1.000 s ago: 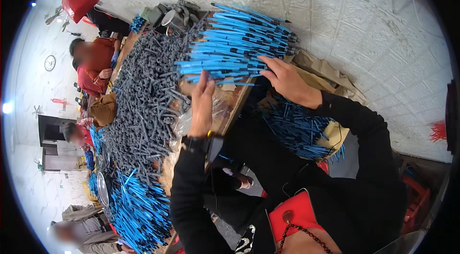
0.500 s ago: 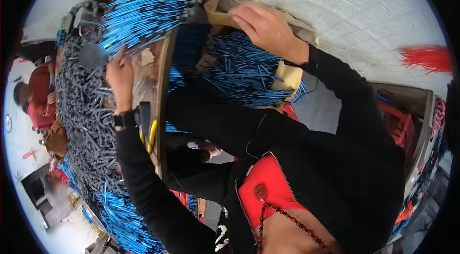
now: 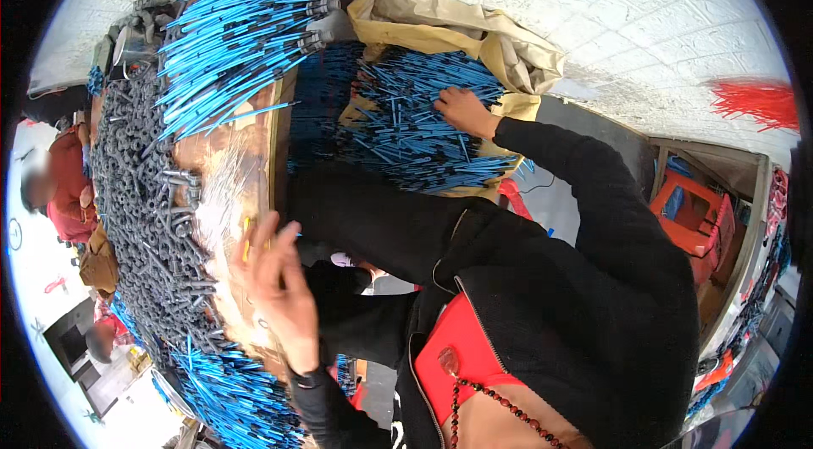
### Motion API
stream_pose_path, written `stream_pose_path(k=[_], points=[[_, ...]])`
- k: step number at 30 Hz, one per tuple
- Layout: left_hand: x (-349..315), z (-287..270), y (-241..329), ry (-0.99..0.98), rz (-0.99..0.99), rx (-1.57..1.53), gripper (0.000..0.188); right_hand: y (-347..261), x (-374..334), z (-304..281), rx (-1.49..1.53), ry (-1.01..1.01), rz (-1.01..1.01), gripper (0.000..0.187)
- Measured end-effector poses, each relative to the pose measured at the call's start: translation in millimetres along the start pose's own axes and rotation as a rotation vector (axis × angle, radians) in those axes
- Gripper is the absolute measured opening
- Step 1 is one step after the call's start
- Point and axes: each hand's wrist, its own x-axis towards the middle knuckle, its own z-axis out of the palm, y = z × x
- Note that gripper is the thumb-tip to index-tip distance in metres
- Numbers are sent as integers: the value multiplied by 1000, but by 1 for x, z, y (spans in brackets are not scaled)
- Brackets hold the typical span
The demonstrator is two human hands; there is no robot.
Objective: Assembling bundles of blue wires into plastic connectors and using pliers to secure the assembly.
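My right hand (image 3: 468, 113) reaches into a pale cloth-lined container (image 3: 440, 24) heaped with thin blue strips with dark ends (image 3: 423, 119). Its fingers are curled down onto the strips; the fingertips are partly hidden among them. Over the front edge of the wooden worktop (image 3: 222, 153), my left hand (image 3: 284, 297) is blurred, with its fingers stretched and apart. Nothing clearly shows in it. A yellow-handled tool (image 3: 246, 233) lies beside its fingers, partly covered. Several rows of blue strips with dark heads (image 3: 237, 34) are stacked at the far end of the worktop.
Small dark grey fittings (image 3: 148, 195) cover the worktop's left side. Another heap of blue strips (image 3: 224, 390) lies at the near left. A red crate (image 3: 690, 220) sits in a wooden shelf on the right. A person in red (image 3: 68, 182) is at the far left.
My right hand has gone down from above the container's rim into the blue strips. My left hand has moved back toward me from the stacked rows, to beside the yellow-handled tool.
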Motion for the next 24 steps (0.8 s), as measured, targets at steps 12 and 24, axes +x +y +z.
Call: stream_pose_path(k=[12,24], points=[[18,79,22,-197,-24,-661,20,36,40,-87,533,91,236,10],[41,165,38,-660,-515,-1096,63,-33,49,-257,577,522,216,19]])
